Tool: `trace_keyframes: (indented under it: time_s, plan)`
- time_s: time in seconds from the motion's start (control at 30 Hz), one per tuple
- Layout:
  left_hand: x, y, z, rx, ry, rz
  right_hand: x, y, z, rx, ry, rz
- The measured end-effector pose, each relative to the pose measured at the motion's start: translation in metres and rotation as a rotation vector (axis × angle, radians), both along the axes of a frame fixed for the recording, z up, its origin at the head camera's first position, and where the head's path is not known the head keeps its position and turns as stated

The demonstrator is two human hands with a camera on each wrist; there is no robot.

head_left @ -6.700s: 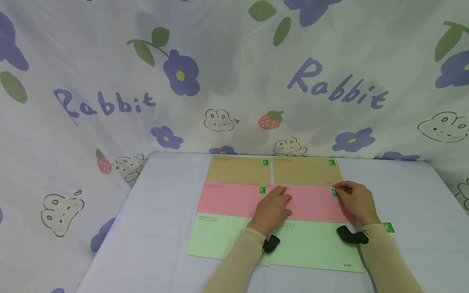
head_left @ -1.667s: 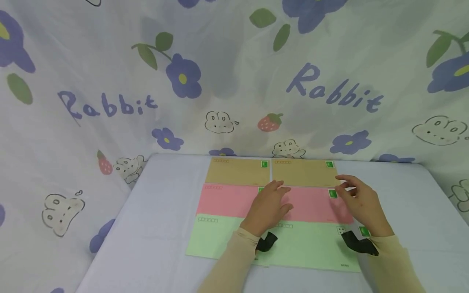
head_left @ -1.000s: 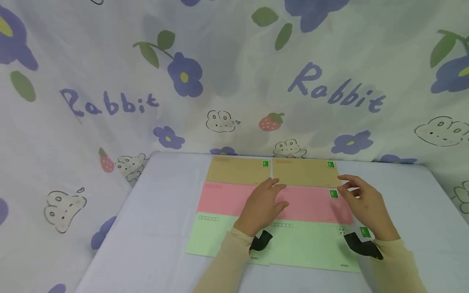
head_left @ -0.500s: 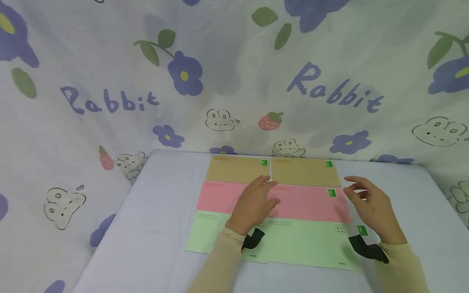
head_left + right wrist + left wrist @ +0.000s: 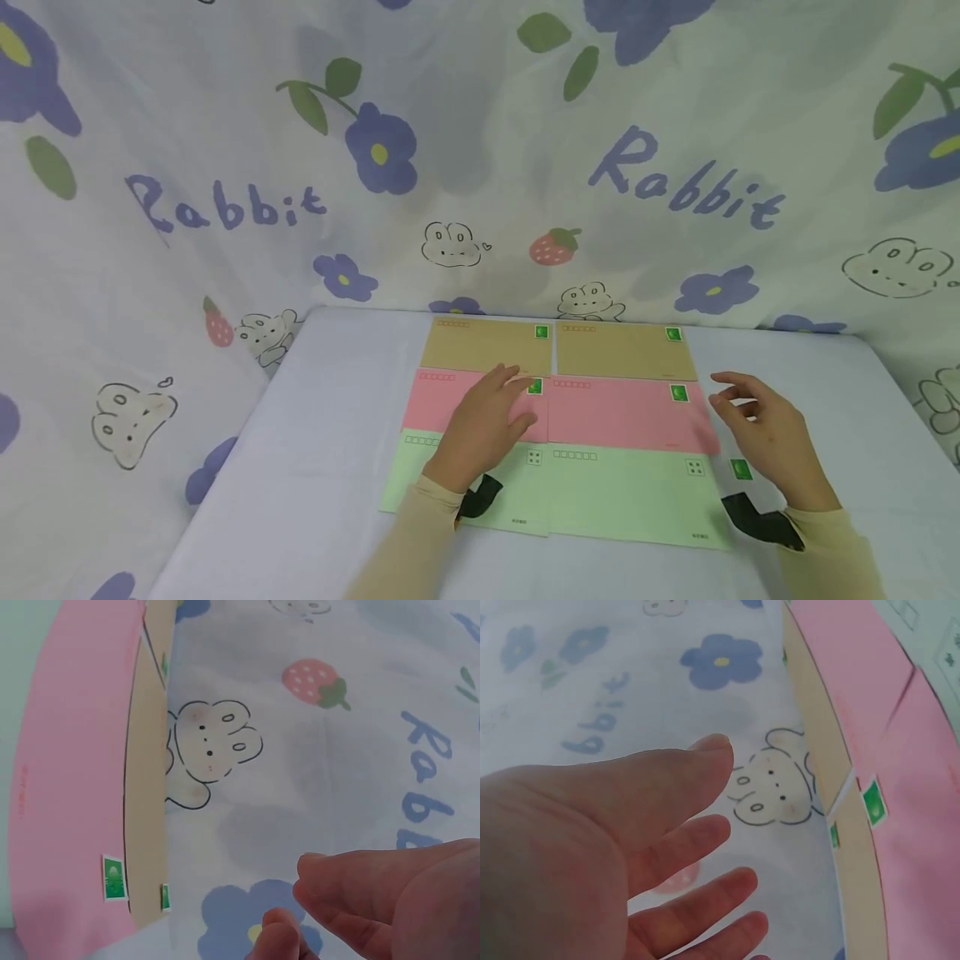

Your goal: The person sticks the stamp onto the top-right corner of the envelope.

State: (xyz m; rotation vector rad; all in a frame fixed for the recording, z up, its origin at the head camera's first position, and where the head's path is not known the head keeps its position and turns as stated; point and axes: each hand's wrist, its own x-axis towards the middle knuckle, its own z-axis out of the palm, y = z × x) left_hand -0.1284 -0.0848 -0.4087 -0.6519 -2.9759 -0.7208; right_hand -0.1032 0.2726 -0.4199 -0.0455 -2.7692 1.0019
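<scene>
Six envelopes lie flat in two columns: brown ones at the back, pink in the middle, green in front. My left hand [image 5: 480,429], fingers loosely spread, is over the left pink envelope [image 5: 431,400], holding nothing. To the right of the right pink envelope [image 5: 622,412], my right hand [image 5: 772,433] hovers with its fingers loosely bent and nothing between them. Green stamps sit at the upper right corners of both pink envelopes, one stamp [image 5: 678,392] nearest my right hand. A loose green stamp [image 5: 741,469] lies on the table, beside the right green envelope [image 5: 622,500].
The left brown envelope [image 5: 487,346] and right brown envelope [image 5: 622,350] each bear a green stamp. The left green envelope [image 5: 517,492] shows a small dotted square at its corner. A patterned cloth [image 5: 480,167] hangs behind the white table [image 5: 300,467].
My right hand has left the stamp on the right pink envelope and drawn right and toward me. My left hand has moved left, off the right pink envelope. That stamp stays in place.
</scene>
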Motion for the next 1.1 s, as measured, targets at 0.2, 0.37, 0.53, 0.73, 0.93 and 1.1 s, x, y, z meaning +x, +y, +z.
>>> trace_keyframes:
  time_s: [0.2, 0.37, 0.53, 0.73, 0.93, 1.1]
  plan:
    - [0.005, -0.012, -0.006, 0.005, 0.026, 0.005, 0.004, 0.007, -0.006, 0.016, 0.020, -0.010]
    - [0.010, -0.021, -0.010, 0.006, 0.047, 0.003, 0.011, 0.014, -0.012, 0.019, 0.020, -0.035]
    - [0.016, -0.028, -0.012, 0.020, 0.051, 0.007, 0.016, 0.020, -0.015, 0.006, 0.026, -0.056]
    - [0.021, -0.035, -0.013, 0.013, 0.057, 0.018, 0.020, 0.023, -0.017, -0.006, 0.019, -0.088]
    - [0.027, -0.042, -0.013, 0.016, 0.052, 0.030, 0.025, 0.029, -0.023, -0.008, 0.011, -0.117]
    - [0.033, -0.049, -0.015, 0.009, 0.049, 0.034, 0.030, 0.034, -0.028, -0.008, -0.013, -0.120]
